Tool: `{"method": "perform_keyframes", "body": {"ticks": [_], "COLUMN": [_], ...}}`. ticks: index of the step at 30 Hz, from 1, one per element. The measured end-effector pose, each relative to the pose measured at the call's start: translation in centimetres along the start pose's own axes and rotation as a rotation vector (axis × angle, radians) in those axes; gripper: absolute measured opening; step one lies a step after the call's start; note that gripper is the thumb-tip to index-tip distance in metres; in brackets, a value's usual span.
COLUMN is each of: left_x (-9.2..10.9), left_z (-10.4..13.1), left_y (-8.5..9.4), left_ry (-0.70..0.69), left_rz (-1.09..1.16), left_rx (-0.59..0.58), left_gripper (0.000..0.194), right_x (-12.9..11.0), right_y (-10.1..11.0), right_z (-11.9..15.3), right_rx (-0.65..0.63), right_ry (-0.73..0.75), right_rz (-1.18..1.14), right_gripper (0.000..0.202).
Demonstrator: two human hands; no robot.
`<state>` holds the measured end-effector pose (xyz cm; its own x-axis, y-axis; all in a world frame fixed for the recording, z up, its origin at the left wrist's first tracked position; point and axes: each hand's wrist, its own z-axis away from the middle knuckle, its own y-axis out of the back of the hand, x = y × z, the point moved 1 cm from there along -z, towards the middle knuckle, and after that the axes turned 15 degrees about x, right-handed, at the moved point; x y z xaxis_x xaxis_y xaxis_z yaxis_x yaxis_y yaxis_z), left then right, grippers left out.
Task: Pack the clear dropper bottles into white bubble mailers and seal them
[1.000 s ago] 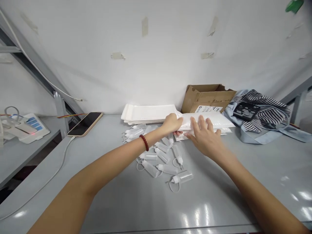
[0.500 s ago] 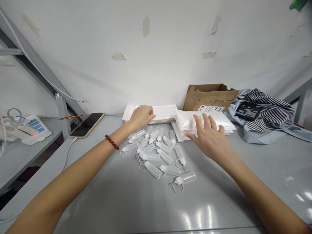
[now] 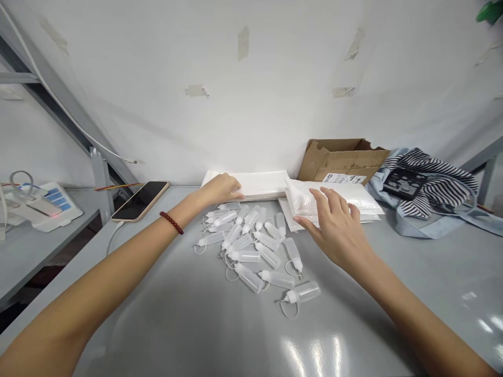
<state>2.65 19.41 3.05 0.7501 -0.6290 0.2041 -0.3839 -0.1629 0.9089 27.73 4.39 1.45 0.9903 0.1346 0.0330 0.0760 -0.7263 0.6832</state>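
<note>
My left hand (image 3: 223,188) rests at the left part of a stack of flat white packets (image 3: 263,184) against the wall. Its fingers are curled, and whether anything is between them is hidden. Over the near edge of a white plastic-wrapped package (image 3: 351,195), my right hand (image 3: 334,220) is spread with nothing held. Several translucent squeeze bottles (image 3: 249,277) with looped caps lie in a loose pile between and in front of my hands. One bottle (image 3: 306,292) lies nearest to me.
An open cardboard box (image 3: 346,159) stands behind the package. Right of it lie striped cloth (image 3: 440,188) and a black item (image 3: 404,183). A phone (image 3: 140,201) with a cable is at the left, and a white device (image 3: 58,207) sits on the neighbouring table.
My left hand has moved slightly left along the white stack. My right hand has stayed spread over the package, its fingers a little more bent. The view has shifted slightly.
</note>
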Motion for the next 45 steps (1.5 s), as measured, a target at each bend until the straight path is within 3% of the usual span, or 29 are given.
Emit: {"method": "perform_keyframes", "body": {"ticks": [4, 8, 13, 18, 24, 30, 33, 35, 38, 40, 41, 42, 44, 45], "left_x": [0.2, 0.0, 0.1, 1.8, 2.4, 2.6, 4.3, 5.5, 6.9, 7.4, 7.7, 8.1, 9.1, 9.7], "left_z": [-0.6, -1.0, -0.8, 0.4, 0.5, 1.5, 3.9, 6.3, 10.3, 12.6, 13.5, 14.2, 15.1, 15.4], "left_y": [0.3, 0.6, 0.7, -0.1, -0.2, 2.8, 4.3, 4.8, 5.1, 4.7, 4.5, 4.2, 3.5, 3.1], "left_ry": [-0.018, -0.033, -0.044, -0.048, -0.007, -0.018, -0.159, -0.27, -0.626, -0.751, -0.77, -0.779, -0.799, -0.819], "left_rz": [-0.056, -0.086, -0.122, -0.249, -0.416, -0.543, -0.532, -0.509, -0.412, -0.315, -0.275, -0.242, -0.193, -0.171], "left_rx": [-0.137, -0.192, -0.188, -0.125, 0.092, 0.494, 0.626, 0.68, 0.869, 0.853, 0.814, 0.767, 0.681, 0.645], "left_gripper": [0.027, 0.027, 0.027, 0.028, 0.028, 0.026, 0.023, 0.019, 0.006, 0.014, 0.017, 0.02, 0.026, 0.029], "right_x": [-0.2, -0.3, -0.3, -0.5, -0.2, 0.2, 0.3, 0.6, 1.1, 1.2, 1.1, 0.8, -0.2, -0.8], "right_y": [0.1, 0.1, 0.2, 0.3, -0.1, -0.8, -0.4, 0.5, 2.6, 4.2, 5.0, 5.5, 5.9, 5.9], "right_z": [0.0, 0.0, 0.0, 0.0, 0.2, 0.3, -0.2, -0.8, -1.5, -1.8, -1.8, -1.7, -1.1, -0.6], "right_rx": [-0.027, -0.047, -0.055, -0.072, -0.116, -0.102, -0.018, 0.122, 0.352, 0.375, 0.316, 0.166, -0.221, -0.409], "right_ry": [0.001, -0.001, 0.001, 0.002, -0.007, -0.088, -0.182, -0.295, -0.436, -0.44, -0.411, -0.348, -0.152, -0.05], "right_rz": [0.006, 0.016, 0.022, 0.03, 0.006, -0.139, -0.281, -0.417, -0.586, -0.652, -0.687, -0.684, -0.652, -0.63], "right_gripper": [0.062, 0.063, 0.061, 0.057, 0.05, 0.05, 0.051, 0.047, 0.041, 0.04, 0.037, 0.034, 0.039, 0.052]}}
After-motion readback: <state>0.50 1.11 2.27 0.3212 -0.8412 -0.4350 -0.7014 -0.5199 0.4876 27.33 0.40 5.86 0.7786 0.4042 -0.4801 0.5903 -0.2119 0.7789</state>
